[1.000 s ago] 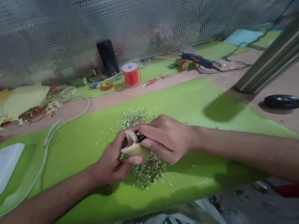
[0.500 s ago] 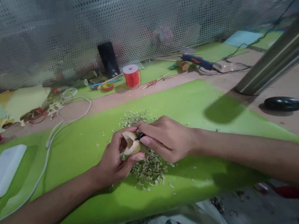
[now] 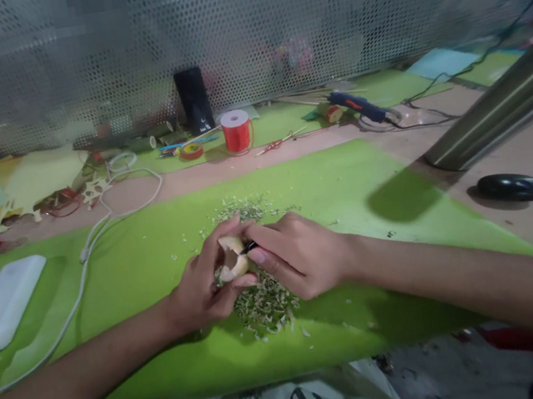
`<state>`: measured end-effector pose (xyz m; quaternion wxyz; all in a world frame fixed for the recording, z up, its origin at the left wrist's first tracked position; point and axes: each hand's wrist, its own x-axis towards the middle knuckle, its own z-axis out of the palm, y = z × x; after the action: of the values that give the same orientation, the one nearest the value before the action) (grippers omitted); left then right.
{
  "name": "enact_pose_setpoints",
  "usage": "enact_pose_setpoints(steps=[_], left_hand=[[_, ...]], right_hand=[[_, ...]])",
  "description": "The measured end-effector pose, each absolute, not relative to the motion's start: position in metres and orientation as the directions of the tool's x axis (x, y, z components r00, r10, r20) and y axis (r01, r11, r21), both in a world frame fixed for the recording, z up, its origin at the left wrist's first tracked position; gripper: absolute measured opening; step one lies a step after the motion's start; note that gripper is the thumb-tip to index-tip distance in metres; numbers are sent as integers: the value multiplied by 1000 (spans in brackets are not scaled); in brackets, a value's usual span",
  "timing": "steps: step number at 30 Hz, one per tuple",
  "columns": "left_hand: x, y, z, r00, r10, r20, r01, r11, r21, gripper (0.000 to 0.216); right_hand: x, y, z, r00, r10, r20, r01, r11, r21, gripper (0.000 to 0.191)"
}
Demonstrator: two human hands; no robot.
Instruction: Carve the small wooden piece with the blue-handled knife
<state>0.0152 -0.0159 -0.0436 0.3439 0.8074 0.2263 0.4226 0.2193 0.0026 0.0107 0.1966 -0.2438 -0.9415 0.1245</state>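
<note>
My left hand (image 3: pixel 202 282) is curled around a pale, hollow, cup-like piece (image 3: pixel 234 269) with a jagged opening facing left. It looks like carved wood or bamboo, but I cannot tell which. In the fingers of my right hand (image 3: pixel 301 254) is a slim black-handled tool (image 3: pixel 248 247), pinched between thumb and forefinger. Its tip meets the rim of the opening; the rest of it is hidden in the hand. Under both hands lies a heap of green and whitish shavings (image 3: pixel 268 307), spread over a green mat (image 3: pixel 154 258).
Farther back stand a red spool of cord (image 3: pixel 237 135) and a dark phone (image 3: pixel 194 103). A blue glue gun (image 3: pixel 357 107) lies right of them. A metal pole (image 3: pixel 476 119) and a black oval object (image 3: pixel 512 187) are at right; a white power bank (image 3: pixel 7 301) with a cable sits left.
The hollow piece has turned slightly in my left hand, and the tool's tip has shifted a little left along its rim. My right hand has dropped slightly. The camera view has moved a bit.
</note>
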Motion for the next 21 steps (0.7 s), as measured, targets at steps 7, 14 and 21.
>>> enact_pose_setpoints(steps=[7,14,21], left_hand=[[15,-22,-36,531,769,356,175,-511,842,72],[11,-24,-33,595,784,178,132,-314,940,72],[15,-24,-39,543,757,364,54,-464,884,66]], right_hand=[[221,7,7,-787,531,314,442,841,-312,29],[222,9,6,-800,488,348,377,861,-342,30],[222,8,6,-779,463,423,330,876,-352,26]])
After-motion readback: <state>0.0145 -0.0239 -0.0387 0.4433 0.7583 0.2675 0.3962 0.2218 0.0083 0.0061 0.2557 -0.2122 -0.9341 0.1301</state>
